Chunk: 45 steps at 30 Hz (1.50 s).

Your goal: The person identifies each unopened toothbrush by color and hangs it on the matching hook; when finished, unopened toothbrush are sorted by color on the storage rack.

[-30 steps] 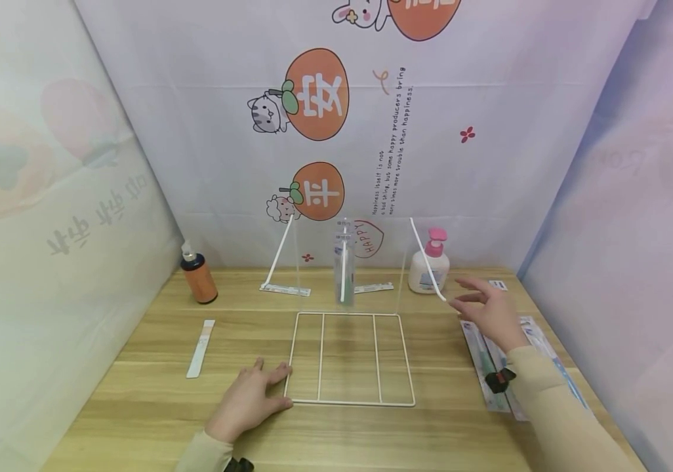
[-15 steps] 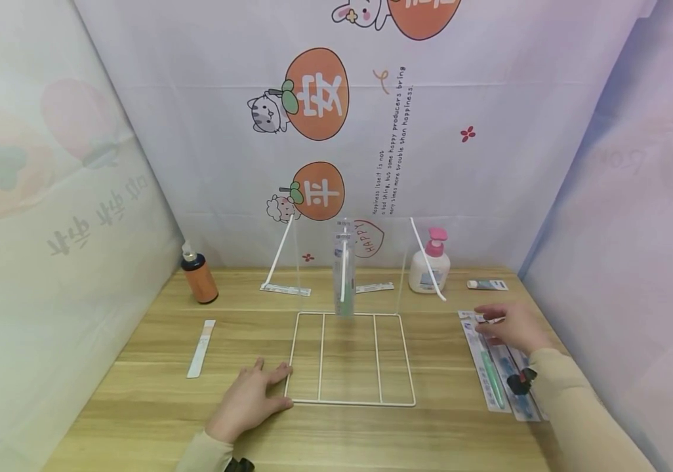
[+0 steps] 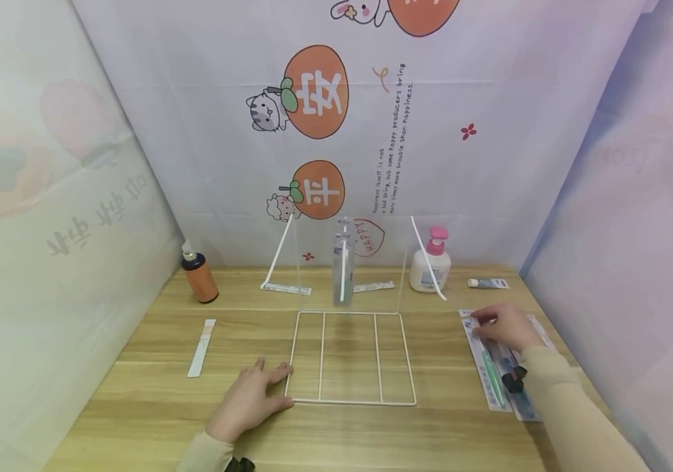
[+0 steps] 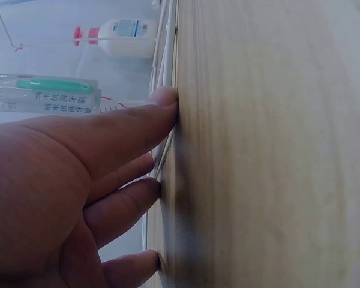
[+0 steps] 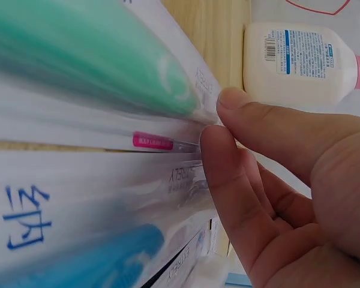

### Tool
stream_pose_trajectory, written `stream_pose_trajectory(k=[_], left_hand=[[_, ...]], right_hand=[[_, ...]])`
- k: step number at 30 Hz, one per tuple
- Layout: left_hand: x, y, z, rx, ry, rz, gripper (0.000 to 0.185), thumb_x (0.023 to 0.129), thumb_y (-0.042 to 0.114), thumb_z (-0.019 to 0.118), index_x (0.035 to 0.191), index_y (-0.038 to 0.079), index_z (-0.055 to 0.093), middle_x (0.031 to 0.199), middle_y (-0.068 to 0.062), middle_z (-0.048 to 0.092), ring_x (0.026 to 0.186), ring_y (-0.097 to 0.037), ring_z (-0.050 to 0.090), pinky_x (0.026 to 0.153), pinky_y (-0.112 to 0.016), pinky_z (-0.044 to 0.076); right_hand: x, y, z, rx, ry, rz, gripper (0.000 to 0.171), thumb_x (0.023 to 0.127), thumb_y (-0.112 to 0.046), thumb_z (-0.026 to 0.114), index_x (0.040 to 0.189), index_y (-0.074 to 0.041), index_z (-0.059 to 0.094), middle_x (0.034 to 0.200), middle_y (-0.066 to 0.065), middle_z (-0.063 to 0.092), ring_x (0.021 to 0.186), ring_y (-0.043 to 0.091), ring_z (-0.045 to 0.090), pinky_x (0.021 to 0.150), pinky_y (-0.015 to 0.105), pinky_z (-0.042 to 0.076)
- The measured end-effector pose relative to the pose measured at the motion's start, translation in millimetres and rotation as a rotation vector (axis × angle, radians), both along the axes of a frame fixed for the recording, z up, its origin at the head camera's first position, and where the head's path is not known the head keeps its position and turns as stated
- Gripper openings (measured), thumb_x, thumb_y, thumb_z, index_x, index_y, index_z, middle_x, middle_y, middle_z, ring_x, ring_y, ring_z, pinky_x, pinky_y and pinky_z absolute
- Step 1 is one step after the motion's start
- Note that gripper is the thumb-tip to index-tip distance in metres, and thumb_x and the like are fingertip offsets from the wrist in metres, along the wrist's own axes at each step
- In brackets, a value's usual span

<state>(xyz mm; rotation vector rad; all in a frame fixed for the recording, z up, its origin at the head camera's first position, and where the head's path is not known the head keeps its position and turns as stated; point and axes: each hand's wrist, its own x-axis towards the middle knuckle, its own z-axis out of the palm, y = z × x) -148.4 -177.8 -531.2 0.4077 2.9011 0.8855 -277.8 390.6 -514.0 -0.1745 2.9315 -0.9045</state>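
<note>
My left hand lies flat on the wooden table, fingers straight, touching the front-left corner of the white-framed clear organizer. In the left wrist view the fingertips press against that white frame. My right hand rests on the far end of two flat toothbrush packs at the right. Its thumb and forefinger pinch the edge of the green toothbrush pack. The blue toothbrush pack lies beside it. One packaged toothbrush stands upright in the organizer's middle section.
A pink-capped pump bottle and a small tube sit at the back right. An orange bottle stands back left, a white strip lies left of the organizer. Fabric walls enclose three sides.
My right hand came down from beside the pump bottle onto the toothbrush packs and took the green pack's edge between thumb and forefinger. The left hand has stayed put.
</note>
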Motion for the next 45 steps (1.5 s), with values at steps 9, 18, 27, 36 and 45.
stream_pose_trajectory(k=[9,18,27,36,45], left_hand=[[-1.3,-1,0.2,-0.006,0.012,0.000,0.064,0.087,0.037,0.090,0.144,0.016,0.071,0.152,-0.005,0.064,0.149,-0.060,0.037,0.120,-0.079,0.022],[0.4,-3,-1.6,0.006,0.013,-0.001,0.063,0.087,0.037,0.091,0.143,0.016,0.072,0.150,-0.004,0.065,0.149,-0.060,0.038,0.118,-0.081,0.023],[1.7,0,0.1,0.000,0.026,-0.004,0.062,0.087,0.035,0.091,0.142,0.015,0.072,0.149,-0.005,0.066,0.148,-0.060,0.039,0.118,-0.081,0.025],[1.5,1,0.8,0.007,0.017,-0.006,0.063,0.087,0.037,0.091,0.143,0.015,0.072,0.149,-0.006,0.066,0.148,-0.061,0.039,0.118,-0.081,0.025],[1.1,0,-2.7,-0.006,0.013,-0.006,0.065,0.087,0.040,0.090,0.144,0.016,0.072,0.149,-0.007,0.066,0.148,-0.061,0.039,0.118,-0.080,0.025]], right_hand=[[-4.7,-2,4.1,0.012,-0.038,-0.023,0.046,0.091,-0.021,0.088,0.128,0.002,0.075,0.123,0.023,0.075,0.109,0.041,0.069,0.094,0.063,0.054],[-3.8,-2,-0.3,0.033,-0.101,-0.038,0.051,0.093,-0.025,0.086,0.135,0.001,0.072,0.116,0.017,0.074,0.099,0.029,0.068,0.090,0.055,0.056],[2.8,-3,7.4,-0.003,-0.076,-0.033,0.053,0.098,-0.029,0.081,0.139,0.001,0.069,0.128,0.026,0.072,0.096,0.025,0.070,0.085,0.049,0.061],[15.5,-10,18.7,-0.088,0.028,-0.029,0.052,0.100,-0.030,0.079,0.143,-0.002,0.068,0.127,0.031,0.072,0.103,0.034,0.075,0.075,0.039,0.066],[22.9,-18,14.0,-0.348,0.133,-0.071,0.060,0.099,-0.038,0.082,0.147,-0.005,0.066,0.132,0.031,0.068,0.107,0.040,0.075,0.073,0.036,0.067]])
